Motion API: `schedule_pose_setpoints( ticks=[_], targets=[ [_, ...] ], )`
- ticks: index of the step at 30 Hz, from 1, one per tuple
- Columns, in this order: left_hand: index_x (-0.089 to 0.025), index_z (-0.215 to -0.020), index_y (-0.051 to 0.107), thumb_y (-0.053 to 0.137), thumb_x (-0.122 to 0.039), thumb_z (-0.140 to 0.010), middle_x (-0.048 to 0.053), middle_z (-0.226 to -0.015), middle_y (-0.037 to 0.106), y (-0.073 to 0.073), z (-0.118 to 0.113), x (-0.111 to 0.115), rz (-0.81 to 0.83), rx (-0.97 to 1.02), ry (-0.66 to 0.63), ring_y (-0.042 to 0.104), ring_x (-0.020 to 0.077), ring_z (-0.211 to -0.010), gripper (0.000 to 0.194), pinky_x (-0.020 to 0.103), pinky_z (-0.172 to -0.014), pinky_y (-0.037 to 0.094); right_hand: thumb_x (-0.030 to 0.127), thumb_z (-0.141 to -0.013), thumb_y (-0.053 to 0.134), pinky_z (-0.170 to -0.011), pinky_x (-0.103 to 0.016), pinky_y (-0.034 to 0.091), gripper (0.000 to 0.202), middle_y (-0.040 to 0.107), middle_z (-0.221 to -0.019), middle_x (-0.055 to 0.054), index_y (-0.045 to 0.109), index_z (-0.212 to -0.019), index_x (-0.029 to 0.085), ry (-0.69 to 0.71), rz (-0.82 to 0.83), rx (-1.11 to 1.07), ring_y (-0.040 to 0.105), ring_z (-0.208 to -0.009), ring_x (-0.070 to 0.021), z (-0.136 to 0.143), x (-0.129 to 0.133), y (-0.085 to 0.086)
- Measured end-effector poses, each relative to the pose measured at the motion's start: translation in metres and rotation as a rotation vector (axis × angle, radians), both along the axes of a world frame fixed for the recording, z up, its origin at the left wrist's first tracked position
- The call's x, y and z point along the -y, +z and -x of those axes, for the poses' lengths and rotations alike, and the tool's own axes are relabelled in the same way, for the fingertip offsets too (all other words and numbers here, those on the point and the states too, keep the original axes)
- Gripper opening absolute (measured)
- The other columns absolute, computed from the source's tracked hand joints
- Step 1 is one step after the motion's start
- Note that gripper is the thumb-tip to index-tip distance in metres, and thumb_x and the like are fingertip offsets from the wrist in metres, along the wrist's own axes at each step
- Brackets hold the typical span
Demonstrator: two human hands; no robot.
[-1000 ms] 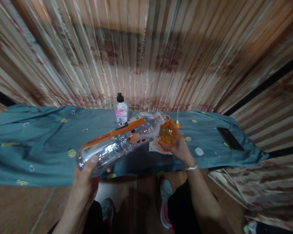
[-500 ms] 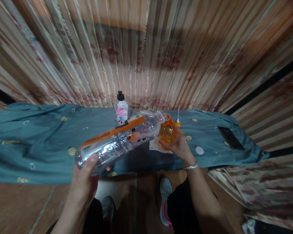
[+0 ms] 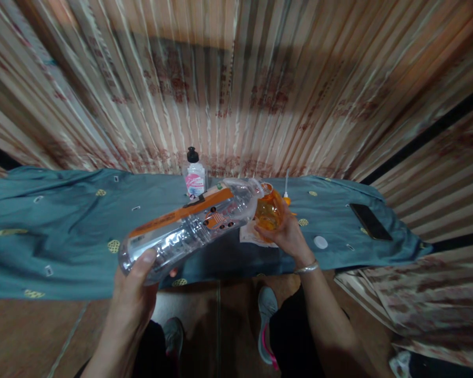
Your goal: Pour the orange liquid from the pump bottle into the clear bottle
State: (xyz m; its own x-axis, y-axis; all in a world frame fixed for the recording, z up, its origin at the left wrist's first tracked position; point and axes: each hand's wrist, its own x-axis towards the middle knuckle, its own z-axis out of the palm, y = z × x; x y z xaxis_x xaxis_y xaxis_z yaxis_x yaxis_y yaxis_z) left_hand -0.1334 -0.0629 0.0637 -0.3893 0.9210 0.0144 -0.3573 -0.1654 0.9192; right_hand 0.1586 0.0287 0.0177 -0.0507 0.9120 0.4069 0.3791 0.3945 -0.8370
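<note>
Clear cylindrical plastic bottle [image 3: 193,226] slants lengthwise over teal patterned cloth [image 3: 74,220], neck toward cloth's far right, at rounded orange translucent container [image 3: 268,212]; left hand [image 3: 136,289] clasps base, thumb uppermost, right hand [image 3: 290,235] curls round container.

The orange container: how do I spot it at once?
Find the teal cloth, then the right hand over it. That hand holds the orange container by the mouth of the clear bottle. Unlike that bottle, its see-through body is itself orange.

Striped curtains [image 3: 205,94], brown tiled floor [image 3: 31,331], teal patterned cloth [image 3: 73,218], black poles [image 3: 428,136], dim light
</note>
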Motion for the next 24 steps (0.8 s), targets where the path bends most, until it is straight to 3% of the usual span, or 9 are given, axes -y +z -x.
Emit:
schedule_pose_setpoints(
  ticks=[8,16,24],
  targets=[
    [-0.022,-0.086,0.073,0.092,-0.040,-0.066,0.000,-0.083,0.077,0.006,-0.008,0.002,-0.001,0.027,0.030,0.067,0.0171,-0.063,0.033,0.023,-0.046,0.053,0.028,-0.072,0.088,-0.120,-0.050,0.050,0.091,0.065,-0.148,-0.011,0.047,-0.153,0.024,0.016,0.024,-0.031,0.065,-0.135,-0.0311,-0.001,-0.001,0.000],
    [-0.021,-0.090,0.075,0.093,-0.042,-0.065,0.001,-0.084,0.077,-0.003,0.006,0.000,-0.022,-0.027,-0.064,0.068,0.0183,-0.062,0.037,0.026,-0.045,0.055,0.028,-0.071,0.088,-0.118,-0.052,0.051,0.090,0.066,-0.145,-0.012,0.048,-0.151,0.024,-0.020,0.020,0.021,0.066,-0.133,-0.0325,-0.003,-0.001,0.000],
    [-0.021,-0.091,0.074,0.092,-0.043,-0.067,0.001,-0.086,0.079,-0.007,0.010,-0.001,-0.016,-0.026,-0.054,0.070,0.0187,-0.064,0.037,0.025,-0.046,0.057,0.028,-0.069,0.088,-0.116,-0.053,0.053,0.091,0.067,-0.144,-0.013,0.049,-0.150,0.023,-0.050,-0.006,0.042,0.067,-0.130,-0.0335,-0.003,-0.003,-0.003]
  ],
)
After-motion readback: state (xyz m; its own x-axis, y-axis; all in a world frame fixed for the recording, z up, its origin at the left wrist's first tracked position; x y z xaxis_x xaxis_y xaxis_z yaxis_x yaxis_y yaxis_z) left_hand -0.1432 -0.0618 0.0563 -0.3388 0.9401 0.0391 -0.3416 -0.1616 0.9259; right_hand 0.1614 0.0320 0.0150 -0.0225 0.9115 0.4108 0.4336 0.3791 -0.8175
